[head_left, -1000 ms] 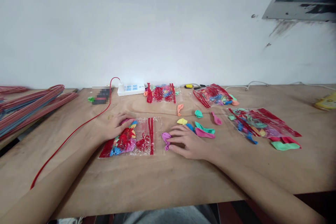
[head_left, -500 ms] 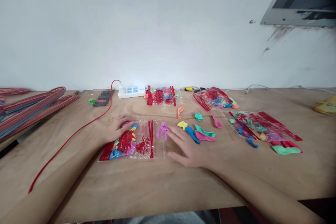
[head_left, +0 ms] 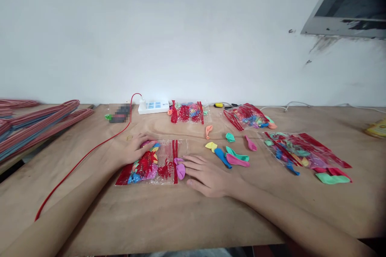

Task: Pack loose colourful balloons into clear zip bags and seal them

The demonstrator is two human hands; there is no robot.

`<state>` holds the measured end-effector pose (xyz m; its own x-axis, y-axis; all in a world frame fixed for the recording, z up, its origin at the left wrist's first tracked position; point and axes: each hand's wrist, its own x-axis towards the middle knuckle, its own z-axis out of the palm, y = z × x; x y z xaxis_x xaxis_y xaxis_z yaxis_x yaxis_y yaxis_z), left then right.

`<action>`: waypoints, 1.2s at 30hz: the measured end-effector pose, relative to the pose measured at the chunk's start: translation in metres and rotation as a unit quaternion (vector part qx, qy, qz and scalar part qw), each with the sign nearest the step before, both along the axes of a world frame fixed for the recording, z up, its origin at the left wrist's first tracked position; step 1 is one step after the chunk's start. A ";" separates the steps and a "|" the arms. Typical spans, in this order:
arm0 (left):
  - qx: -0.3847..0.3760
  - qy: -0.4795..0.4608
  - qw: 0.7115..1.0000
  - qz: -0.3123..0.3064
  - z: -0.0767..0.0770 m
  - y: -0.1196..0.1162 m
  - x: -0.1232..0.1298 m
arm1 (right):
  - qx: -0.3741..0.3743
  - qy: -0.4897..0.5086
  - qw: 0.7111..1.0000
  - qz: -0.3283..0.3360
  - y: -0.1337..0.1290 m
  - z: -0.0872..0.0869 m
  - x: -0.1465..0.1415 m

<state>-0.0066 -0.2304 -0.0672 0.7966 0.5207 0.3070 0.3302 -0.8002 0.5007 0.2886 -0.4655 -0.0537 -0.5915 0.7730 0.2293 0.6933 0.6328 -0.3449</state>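
Observation:
A clear bag with red print [head_left: 165,166] lies flat on the wooden table, with colourful balloons inside its left part. My left hand [head_left: 134,151] rests on the bag's upper left corner, fingers apart. A purple balloon [head_left: 180,168] lies at the bag's right end, over the red strips. Its right edge meets the fingertips of my right hand [head_left: 208,174], which lies palm down with fingers spread. Just beyond that hand are a yellow balloon [head_left: 211,146], a blue one [head_left: 222,157], a pink one [head_left: 237,160] and a green one [head_left: 233,153].
Filled balloon bags lie at the back middle [head_left: 188,112], back right [head_left: 247,116] and right [head_left: 304,150]. A white power strip [head_left: 153,107] with a red cable [head_left: 87,154] stands by the wall. Bundled red and blue strands [head_left: 39,124] occupy the far left.
My right hand has moved left and slightly nearer, and the purple balloon has shifted with it onto the bag's red strips. My left hand keeps its place on the bag.

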 end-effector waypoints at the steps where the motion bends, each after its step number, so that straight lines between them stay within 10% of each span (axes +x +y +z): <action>1: 0.000 -0.004 1.000 0.000 0.000 0.000 0.000 | 0.006 -0.003 1.000 0.004 0.004 0.000 -0.004; 10: 0.006 0.006 1.000 0.018 -0.003 0.001 -0.002 | 0.040 -0.025 0.997 0.055 0.064 0.007 -0.026; 17: 0.002 -0.005 1.000 0.010 -0.005 0.003 -0.001 | 0.012 -0.012 0.999 -0.047 0.075 0.005 -0.012; 27: 0.007 -0.016 1.000 -0.002 -0.016 0.010 -0.002 | 0.074 -0.082 0.988 0.111 0.100 -0.004 -0.045; 36: 0.003 -0.024 1.000 0.015 -0.020 0.011 -0.003 | 0.060 -0.043 0.990 0.118 0.135 -0.018 -0.072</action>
<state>-0.0092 -0.2193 -0.0868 0.7653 0.5418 0.3476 0.3290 -0.7933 0.5122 0.2168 -0.3306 -0.0720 -0.7739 0.5813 0.2512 0.5450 0.8134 -0.2032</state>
